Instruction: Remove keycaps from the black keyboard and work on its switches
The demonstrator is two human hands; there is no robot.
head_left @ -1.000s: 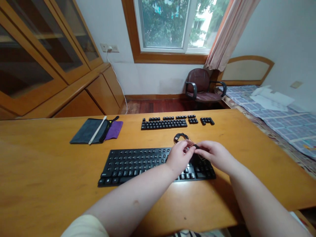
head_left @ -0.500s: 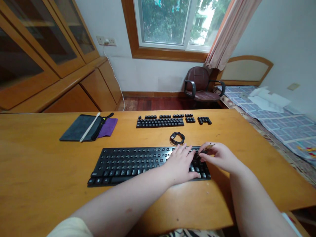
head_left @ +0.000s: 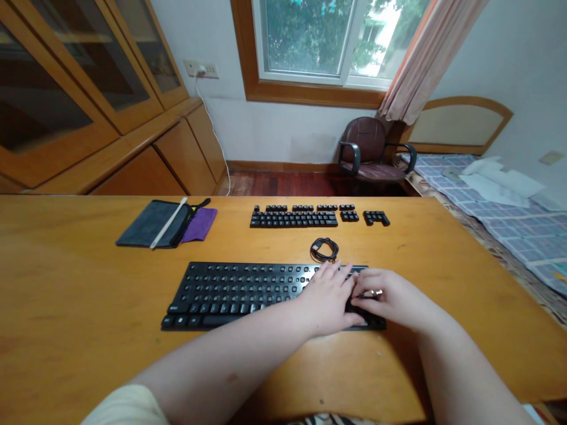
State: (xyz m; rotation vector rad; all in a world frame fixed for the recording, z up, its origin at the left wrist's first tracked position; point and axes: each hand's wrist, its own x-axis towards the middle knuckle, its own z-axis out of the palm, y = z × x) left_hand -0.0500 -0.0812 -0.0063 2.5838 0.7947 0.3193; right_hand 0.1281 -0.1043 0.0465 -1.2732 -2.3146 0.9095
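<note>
A black keyboard (head_left: 248,289) lies on the table in front of me, with most keycaps off and its bottom rows still capped. My left hand (head_left: 325,298) rests spread and flat over its right part. Over the number pad, my right hand (head_left: 383,298) is closed in a pinch on a small metal tool (head_left: 376,293). Only a glint of that tool shows between the fingers, so its kind is unclear. Both hands hide the keys beneath them. Behind the keyboard are loose black keycaps (head_left: 293,219) laid out in rows.
A coiled black USB cable (head_left: 324,249) lies between keyboard and keycaps. At the left are a grey zip pouch (head_left: 144,224), a pale stick (head_left: 168,223) across it and a purple cloth (head_left: 200,225). Beyond the wooden table (head_left: 88,283) stands a brown armchair (head_left: 365,147).
My right hand has come down lower and nearer over the number pad, and the tool in it is now more hidden. My left hand stays on the keyboard. The view has shifted slightly.
</note>
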